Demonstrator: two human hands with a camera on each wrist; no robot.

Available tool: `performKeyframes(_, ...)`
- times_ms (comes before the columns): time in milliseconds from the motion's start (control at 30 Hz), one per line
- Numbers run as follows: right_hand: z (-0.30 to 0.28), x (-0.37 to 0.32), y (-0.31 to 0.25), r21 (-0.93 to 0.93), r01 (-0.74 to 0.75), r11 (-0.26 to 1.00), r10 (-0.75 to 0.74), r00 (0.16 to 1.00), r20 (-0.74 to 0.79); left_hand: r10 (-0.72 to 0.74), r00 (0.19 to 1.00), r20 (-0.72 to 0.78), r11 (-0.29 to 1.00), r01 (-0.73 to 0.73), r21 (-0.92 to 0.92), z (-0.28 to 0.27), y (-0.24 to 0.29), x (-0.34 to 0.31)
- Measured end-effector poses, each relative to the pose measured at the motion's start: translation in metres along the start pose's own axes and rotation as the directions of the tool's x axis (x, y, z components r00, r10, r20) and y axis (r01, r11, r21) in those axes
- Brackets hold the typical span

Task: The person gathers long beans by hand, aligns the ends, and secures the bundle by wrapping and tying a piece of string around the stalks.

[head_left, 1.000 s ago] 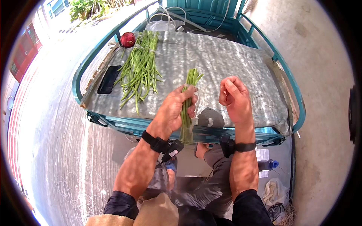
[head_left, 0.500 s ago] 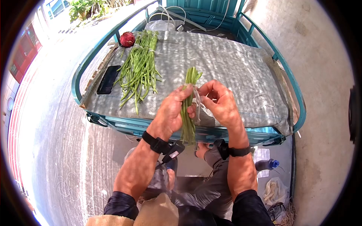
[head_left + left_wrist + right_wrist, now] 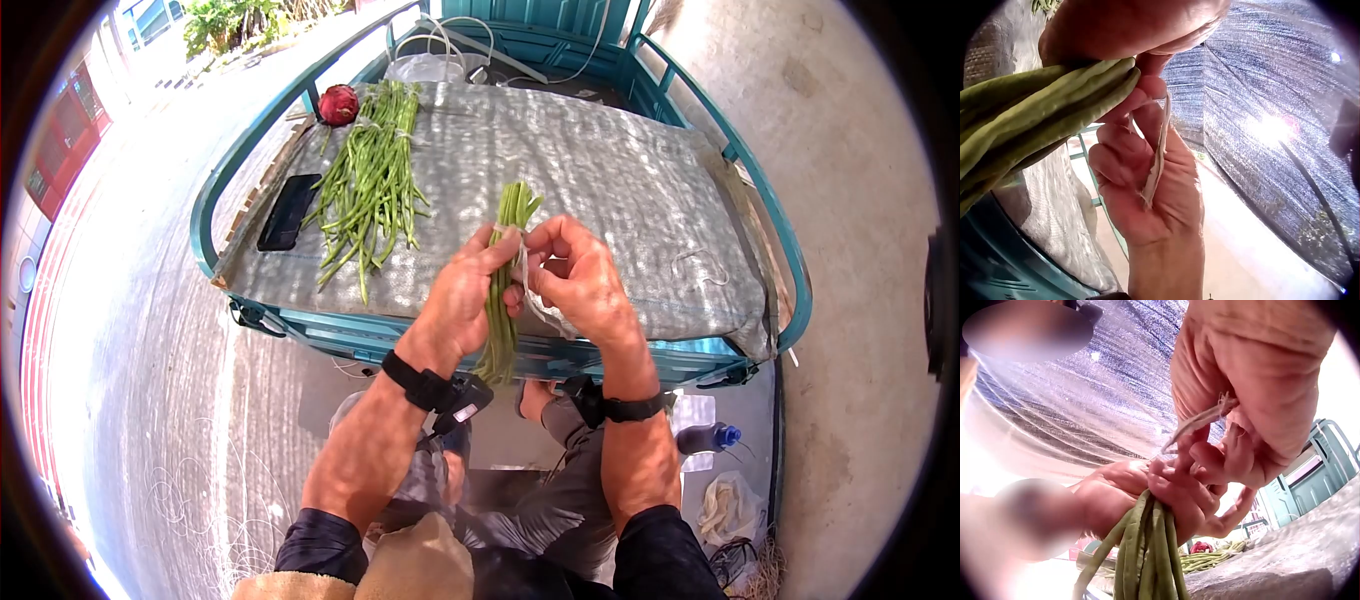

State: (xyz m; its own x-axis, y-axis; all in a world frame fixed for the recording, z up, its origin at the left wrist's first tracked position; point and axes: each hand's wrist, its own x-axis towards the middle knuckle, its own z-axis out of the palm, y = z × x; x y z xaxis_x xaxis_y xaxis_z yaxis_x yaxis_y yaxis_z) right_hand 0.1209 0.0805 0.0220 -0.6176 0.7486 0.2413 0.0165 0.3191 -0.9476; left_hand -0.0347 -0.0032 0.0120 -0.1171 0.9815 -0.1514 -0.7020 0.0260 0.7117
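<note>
Your left hand is curled round a small bundle of long green beans, fingers and thumb closed on the stalks near their upper third; the bundle stands roughly upright in front of you, tips fanning out above your fist and the lower ends hanging below it, over the near edge of the cart. Your right hand sits just beside the left, touching it at the fingertips; its thumb and forefinger pinch a pale, flat fibre strip, the other fingers bent in loosely. The left wrist view shows that strip running from the beans down across your right palm; the right wrist view shows it stretched between the pinch and the stalks.

Beyond your hands lies a grey woven sack spread over a teal cart; on its far left side rests a loose heap of long beans, well apart from the bundle you hold; a red round thing sits at the heap's far end, and a black phone lies just left of the heap. A loop of white cord lies on the sack to your right; a blue-capped bottle stands on the ground below the cart.
</note>
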Motion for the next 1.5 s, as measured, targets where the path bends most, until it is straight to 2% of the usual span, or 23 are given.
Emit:
performKeyframes(100,-0.005,0.0,0.0,-0.038,-0.029,0.999,0.028,0.999,-0.018,-0.014,1.0,-0.011,1.0,0.014,-0.018,0.006,0.0,-0.004)
performKeyframes(300,-0.006,-0.002,-0.006,-0.212,0.113,0.971,-0.131,0.989,-0.075,-0.033,0.999,-0.037,0.999,0.032,-0.02,0.008,-0.002,-0.005)
performKeyframes(433,-0.007,-0.004,-0.007,-0.162,0.111,0.981,-0.125,0.989,-0.077,-0.039,0.999,-0.017,0.999,0.04,0.016,0.005,-0.006,-0.002)
performKeyframes(533,-0.008,-0.005,-0.006,-0.104,0.125,0.987,-0.134,0.988,-0.078,-0.051,0.997,0.054,0.998,0.053,-0.023,0.0,-0.01,0.0)
performKeyframes(600,-0.007,-0.005,-0.006,-0.016,0.118,0.993,-0.119,0.989,-0.087,-0.06,0.998,0.031,0.998,0.06,-0.015,-0.001,-0.011,0.001)
performKeyframes(700,-0.014,-0.004,-0.008,0.013,0.105,0.994,-0.105,0.994,-0.009,-0.09,0.996,0.004,0.995,0.09,-0.041,0.001,-0.011,0.001)
performKeyframes(800,-0.017,-0.004,-0.004,0.139,0.085,0.987,-0.092,0.995,0.045,-0.119,0.992,-0.047,0.992,0.118,-0.038,0.008,-0.007,-0.004)
performKeyframes(1000,-0.014,-0.006,-0.01,0.157,0.141,0.977,-0.151,0.987,0.051,-0.122,0.99,-0.074,0.992,0.123,-0.002,0.013,-0.004,-0.008)
performKeyframes(1100,-0.015,-0.005,-0.008,0.192,0.088,0.978,-0.101,0.993,0.062,-0.127,0.988,-0.089,0.99,0.132,0.048,0.016,-0.002,-0.009)
performKeyframes(1233,-0.017,-0.003,-0.003,0.122,0.094,0.988,-0.098,0.995,0.022,-0.076,0.997,-0.028,0.993,0.078,0.088,0.02,-0.003,-0.009)
performKeyframes(1333,-0.016,-0.003,-0.004,0.087,0.063,0.994,-0.062,0.998,-0.022,-0.102,0.993,-0.06,0.991,0.106,0.078,0.025,0.0,-0.012)
performKeyframes(1400,-0.017,-0.003,-0.005,0.078,0.034,0.996,-0.031,0.999,-0.039,-0.112,0.993,-0.025,0.989,0.114,0.093,0.018,-0.004,-0.006)
performKeyframes(1500,-0.017,0.0,-0.002,0.125,0.089,0.988,-0.08,0.994,-0.074,-0.123,0.992,-0.035,0.987,0.126,0.095,0.016,-0.007,-0.003)
